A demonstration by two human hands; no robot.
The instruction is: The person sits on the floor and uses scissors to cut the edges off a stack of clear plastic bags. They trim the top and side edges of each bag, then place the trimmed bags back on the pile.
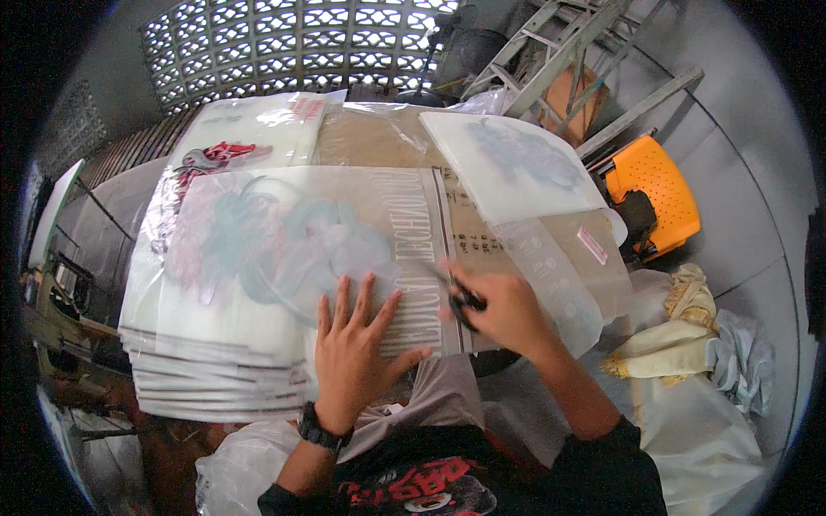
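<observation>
Translucent plastic sheet, printed [288, 245], one: lies flat before the person, uppermost at centre; longer side appears to run left to right, lettered band and dark edge strip running near to far at its right end.

Left hand [353, 353], bare: palm down, fingers spread, resting on the sheet's near part, left of the lettering.

Right hand [503, 310]: closed round black-handled scissors [465, 306], nearer the edge strip of the two; blades point far and leftward over the strip. Blade opening blurred, cannot tell; whether blades touch plastic, likewise.

Surroundings: layered sheet stack [219, 378], near left; red-printed sheet [219, 155], far left; second printed sheet [516, 163], far right; clear film [551, 279], just right of the right hand; orange plastic chair [662, 198] and aluminium stepladder [564, 47], well apart. Obstruction: none seen between scissors and strip.
</observation>
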